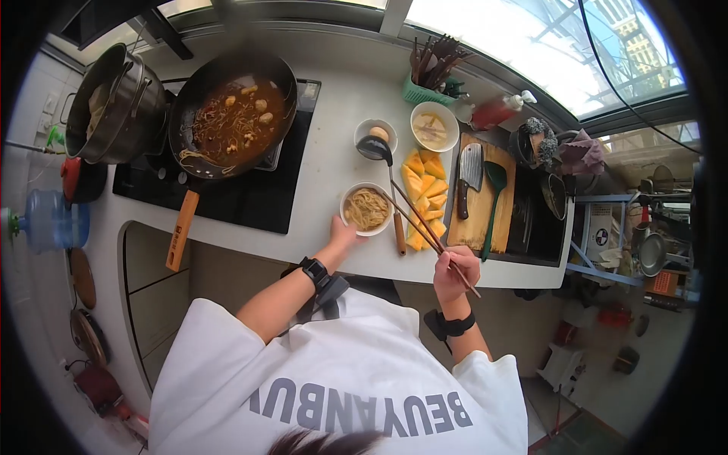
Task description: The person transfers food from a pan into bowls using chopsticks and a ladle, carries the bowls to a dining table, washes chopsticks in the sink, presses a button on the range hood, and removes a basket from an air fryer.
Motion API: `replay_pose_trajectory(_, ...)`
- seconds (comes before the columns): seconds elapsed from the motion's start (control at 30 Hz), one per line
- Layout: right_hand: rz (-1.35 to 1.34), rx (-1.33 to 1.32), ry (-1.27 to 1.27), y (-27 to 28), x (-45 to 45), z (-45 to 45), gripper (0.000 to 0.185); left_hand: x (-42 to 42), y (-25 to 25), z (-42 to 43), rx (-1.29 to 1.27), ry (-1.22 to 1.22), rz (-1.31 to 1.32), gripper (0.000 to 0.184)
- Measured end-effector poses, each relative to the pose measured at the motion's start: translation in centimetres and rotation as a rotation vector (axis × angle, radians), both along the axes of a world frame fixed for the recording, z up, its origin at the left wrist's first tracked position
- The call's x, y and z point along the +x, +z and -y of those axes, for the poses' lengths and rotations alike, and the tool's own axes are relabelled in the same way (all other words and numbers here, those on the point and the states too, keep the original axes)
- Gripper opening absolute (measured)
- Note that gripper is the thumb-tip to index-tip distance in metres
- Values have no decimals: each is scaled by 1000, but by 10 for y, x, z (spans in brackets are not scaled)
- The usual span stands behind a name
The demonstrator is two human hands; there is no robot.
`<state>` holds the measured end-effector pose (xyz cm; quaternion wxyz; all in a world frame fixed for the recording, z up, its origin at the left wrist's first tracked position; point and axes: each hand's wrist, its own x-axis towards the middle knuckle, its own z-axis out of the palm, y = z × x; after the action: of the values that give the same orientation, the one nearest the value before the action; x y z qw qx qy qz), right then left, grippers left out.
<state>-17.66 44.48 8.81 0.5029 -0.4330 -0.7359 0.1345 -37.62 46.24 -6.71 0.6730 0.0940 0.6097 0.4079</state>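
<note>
My left hand [345, 233] grips the near left side of a white bowl [365, 185], which stands at the counter's front and holds noodles [367, 209]. Long brown chopsticks [431, 233] are in my right hand [456, 271], closed around their upper part. Their tips slant up and left to the bowl's right edge; whether they touch the noodles I cannot tell. Behind the bowl, a ladle [371, 149] rests with its dark scoop at a small bowl [368, 127] containing an egg, its wooden handle reaching forward. Cut yellow-orange fruit pieces [425, 191] lie just right of the ladle.
A wok [176, 125] of reddish-brown soup with noodles sits on the black cooktop [262, 208], handle over the front edge. A cleaver [469, 168] and green spatula [495, 182] lie on the cutting board [479, 216]. Behind stand another bowl [418, 121] and a utensil basket [422, 93].
</note>
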Motion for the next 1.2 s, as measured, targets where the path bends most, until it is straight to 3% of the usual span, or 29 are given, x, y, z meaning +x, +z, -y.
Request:
replay_pose_trajectory(0.07,-219,-49,-75,11,-19,2,23,-15,17,-3,-13,-20,6,33)
replay_pose_trajectory(0.13,-259,-58,-64,24,-41,-3,23,-37,27,7,-33,-141,68,36)
replay_pose_trajectory(0.27,-419,-155,39,58,-98,-40,8,-88,78,25,40,-169,97,36)
replay_pose_trajectory(0.4,-425,-430,252,66,-148,-93,15,-144,127,39,29,-133,197,39)
replay_pose_trajectory(0.47,-329,-510,288,67,-181,-120,15,-172,144,49,159,-94,194,38)
replay_pose_trajectory(0.53,-213,-478,320,63,-216,-142,11,-196,166,54,165,-51,140,41)
replay_pose_trajectory(0.63,-176,-548,425,45,-248,-170,8,-235,199,62,306,33,286,39)
replay_pose_trajectory(0.83,132,-757,365,10,-281,-189,11,-301,208,87,365,185,146,40)
replay_pose_trajectory(0.93,-52,-788,410,-2,-316,-183,11,-331,201,101,346,218,173,45)
replay_pose_trajectory(1.2,-80,-779,542,45,-346,-158,14,-379,208,130,380,466,218,48)
